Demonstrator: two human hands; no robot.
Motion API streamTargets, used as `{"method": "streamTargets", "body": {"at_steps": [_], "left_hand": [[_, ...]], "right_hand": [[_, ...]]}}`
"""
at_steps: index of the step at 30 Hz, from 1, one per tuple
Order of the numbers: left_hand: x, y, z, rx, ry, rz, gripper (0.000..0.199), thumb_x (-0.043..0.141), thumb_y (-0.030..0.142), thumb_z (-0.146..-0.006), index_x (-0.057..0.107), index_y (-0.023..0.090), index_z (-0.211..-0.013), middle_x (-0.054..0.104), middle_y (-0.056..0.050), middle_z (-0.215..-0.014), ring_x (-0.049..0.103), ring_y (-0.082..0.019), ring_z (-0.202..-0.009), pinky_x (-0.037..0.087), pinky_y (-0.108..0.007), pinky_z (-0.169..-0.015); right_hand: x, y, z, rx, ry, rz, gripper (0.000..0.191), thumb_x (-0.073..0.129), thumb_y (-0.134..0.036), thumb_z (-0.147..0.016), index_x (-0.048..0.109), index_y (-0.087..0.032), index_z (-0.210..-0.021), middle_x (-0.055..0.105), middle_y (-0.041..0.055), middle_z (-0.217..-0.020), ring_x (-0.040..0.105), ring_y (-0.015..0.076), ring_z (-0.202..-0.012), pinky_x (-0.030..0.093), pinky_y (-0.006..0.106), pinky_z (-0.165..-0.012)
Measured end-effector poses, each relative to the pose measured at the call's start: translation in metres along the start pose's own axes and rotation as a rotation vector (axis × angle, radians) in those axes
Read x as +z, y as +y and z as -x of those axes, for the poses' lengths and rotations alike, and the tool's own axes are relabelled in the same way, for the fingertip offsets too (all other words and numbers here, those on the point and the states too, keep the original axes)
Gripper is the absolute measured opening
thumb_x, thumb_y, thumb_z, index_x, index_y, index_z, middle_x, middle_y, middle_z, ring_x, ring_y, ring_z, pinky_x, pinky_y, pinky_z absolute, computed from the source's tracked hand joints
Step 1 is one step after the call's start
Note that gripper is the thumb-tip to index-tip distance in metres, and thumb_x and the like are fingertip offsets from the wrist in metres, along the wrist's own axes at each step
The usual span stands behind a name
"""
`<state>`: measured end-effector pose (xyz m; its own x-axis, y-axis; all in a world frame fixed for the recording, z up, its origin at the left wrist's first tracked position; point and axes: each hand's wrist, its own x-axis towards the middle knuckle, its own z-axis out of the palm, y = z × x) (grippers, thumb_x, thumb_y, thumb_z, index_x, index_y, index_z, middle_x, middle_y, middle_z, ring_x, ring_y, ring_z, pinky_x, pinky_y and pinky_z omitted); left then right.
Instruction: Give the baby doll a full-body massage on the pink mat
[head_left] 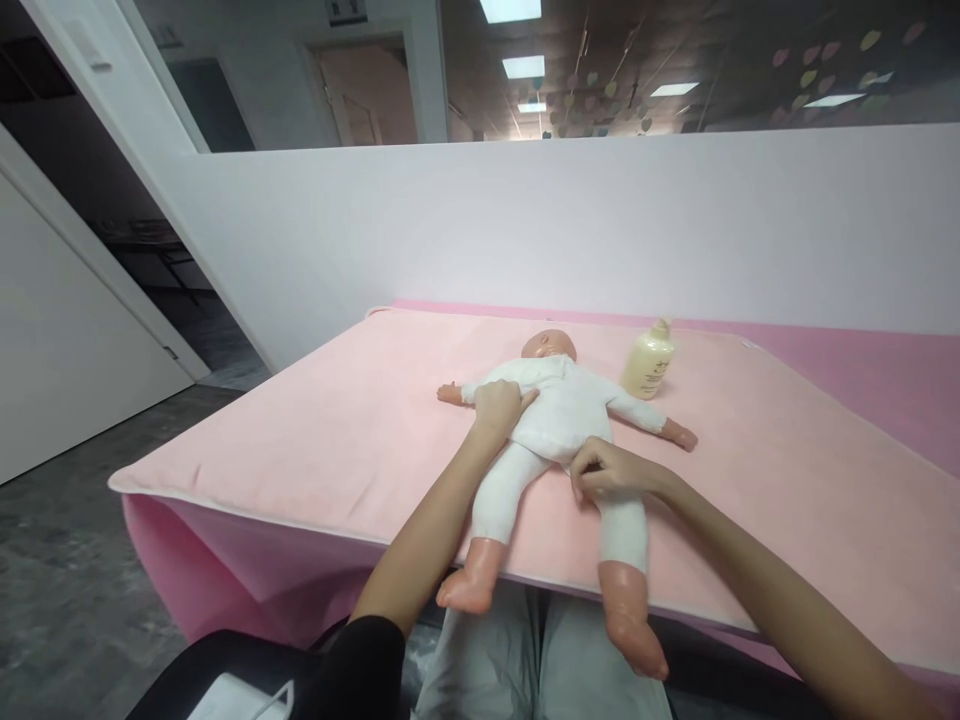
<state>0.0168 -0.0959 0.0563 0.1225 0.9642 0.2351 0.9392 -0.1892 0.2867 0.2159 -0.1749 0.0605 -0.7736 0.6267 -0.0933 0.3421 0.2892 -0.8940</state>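
Observation:
A baby doll (562, 410) in a white top and white leggings lies on its back on a pink blanket (337, 420), its feet hanging past the near edge. Against the side of the doll's chest rests my left hand (501, 408), fingers curled at the white top and thumb reaching across it. My right hand (606, 468) is closed at the doll's hip, by the lower hem of the top. Fingertips of both hands are partly hidden, though they seem to grip the white cloth. A pale yellow pump-less bottle (649, 360) stands beside the doll's outstretched arm.
A low white wall (525, 220) with glass above it borders the far side of the table. Brighter pink cloth (862, 380) shows under the blanket. To the left are a white door (67, 330) and grey floor (60, 560). My legs (495, 650) are under the near edge.

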Motion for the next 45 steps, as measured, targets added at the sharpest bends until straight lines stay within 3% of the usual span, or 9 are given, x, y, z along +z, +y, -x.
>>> {"method": "streamTargets", "body": {"at_steps": [3, 6, 10, 14, 19, 29, 36, 41, 45], "left_hand": [[-0.001, 0.005, 0.002, 0.153, 0.219, -0.024, 0.039, 0.038, 0.038, -0.092, 0.063, 0.013, -0.107, 0.066, -0.016, -0.102, 0.060, -0.027, -0.100, 0.043, -0.037, -0.085], [0.004, 0.000, -0.002, 0.384, 0.296, 0.078, 0.040, 0.042, 0.027, -0.091, 0.051, 0.018, -0.129, 0.057, -0.013, -0.128, 0.049, -0.024, -0.121, 0.037, -0.038, -0.102], [0.016, -0.010, -0.011, 0.428, 0.176, 0.236, 0.043, 0.039, 0.029, -0.093, 0.049, 0.019, -0.133, 0.046, -0.009, -0.142, 0.038, -0.023, -0.134, 0.026, -0.042, -0.113], [0.023, -0.018, -0.016, 0.380, 0.041, 0.416, 0.046, 0.041, 0.033, -0.092, 0.049, 0.019, -0.135, 0.050, -0.006, -0.140, 0.045, -0.022, -0.130, 0.031, -0.038, -0.111], [0.032, -0.025, -0.020, 0.287, -0.043, 0.560, 0.047, 0.044, 0.040, -0.089, 0.055, 0.019, -0.130, 0.058, -0.006, -0.132, 0.054, -0.023, -0.121, 0.038, -0.036, -0.107], [0.043, -0.022, -0.021, 0.280, 0.098, 0.695, 0.042, 0.048, 0.031, -0.088, 0.059, 0.018, -0.126, 0.059, -0.004, -0.131, 0.053, -0.019, -0.123, 0.036, -0.033, -0.109], [0.038, -0.021, -0.019, 0.290, 0.099, 0.689, 0.042, 0.048, 0.030, -0.088, 0.057, 0.017, -0.126, 0.057, -0.005, -0.133, 0.051, -0.019, -0.125, 0.035, -0.033, -0.110], [0.036, -0.020, -0.018, 0.292, 0.100, 0.672, 0.041, 0.047, 0.029, -0.088, 0.058, 0.016, -0.126, 0.058, -0.005, -0.132, 0.053, -0.019, -0.122, 0.036, -0.033, -0.109], [0.037, -0.020, -0.018, 0.296, 0.140, 0.663, 0.039, 0.047, 0.027, -0.087, 0.060, 0.016, -0.122, 0.061, -0.006, -0.129, 0.055, -0.019, -0.120, 0.038, -0.033, -0.107]], "right_hand": [[-0.006, 0.006, -0.003, -0.074, 0.183, -0.298, 0.021, 0.057, -0.028, -0.073, 0.070, -0.013, -0.067, 0.057, 0.0019, -0.050, 0.054, 0.0145, -0.049, 0.044, 0.028, -0.054], [-0.010, 0.013, -0.008, -0.119, 0.612, -0.430, 0.022, 0.059, -0.034, -0.072, 0.068, -0.015, -0.064, 0.051, -0.0001, -0.044, 0.051, 0.0138, -0.046, 0.041, 0.028, -0.051], [-0.016, 0.031, -0.014, -0.071, 1.038, -0.372, 0.023, 0.056, -0.035, -0.073, 0.068, -0.016, -0.067, 0.039, -0.0045, -0.039, 0.037, 0.0097, -0.040, 0.030, 0.025, -0.045], [-0.019, 0.051, -0.020, -0.011, 1.194, -0.189, 0.023, 0.056, -0.037, -0.069, 0.067, -0.017, -0.066, 0.047, -0.0025, -0.046, 0.041, 0.0116, -0.048, 0.034, 0.026, -0.051], [-0.015, 0.060, -0.021, -0.040, 1.202, 0.062, 0.028, 0.052, -0.040, -0.073, 0.068, -0.017, -0.071, 0.068, 0.0063, -0.081, 0.059, 0.0209, -0.082, 0.043, 0.032, -0.074], [-0.011, 0.057, -0.014, -0.049, 1.179, 0.272, 0.031, 0.047, -0.041, -0.083, 0.067, -0.018, -0.078, 0.067, 0.0061, -0.079, 0.058, 0.0207, -0.078, 0.042, 0.031, -0.071], [-0.022, 0.036, 0.003, -0.192, 0.768, 0.800, 0.043, 0.062, -0.062, -0.070, 0.069, -0.021, -0.079, 0.062, 0.0078, -0.068, 0.053, 0.0196, -0.067, 0.039, 0.033, -0.070], [-0.021, 0.030, 0.001, -0.210, 0.693, 0.817, 0.057, 0.071, -0.063, -0.063, 0.070, -0.020, -0.101, 0.065, 0.0106, -0.093, 0.058, 0.0245, -0.085, 0.041, 0.036, -0.080], [-0.015, 0.029, -0.004, -0.176, 0.736, 0.626, 0.037, 0.066, -0.052, -0.076, 0.073, -0.021, -0.094, 0.064, 0.0069, -0.087, 0.057, 0.0193, -0.075, 0.042, 0.033, -0.072]]}}
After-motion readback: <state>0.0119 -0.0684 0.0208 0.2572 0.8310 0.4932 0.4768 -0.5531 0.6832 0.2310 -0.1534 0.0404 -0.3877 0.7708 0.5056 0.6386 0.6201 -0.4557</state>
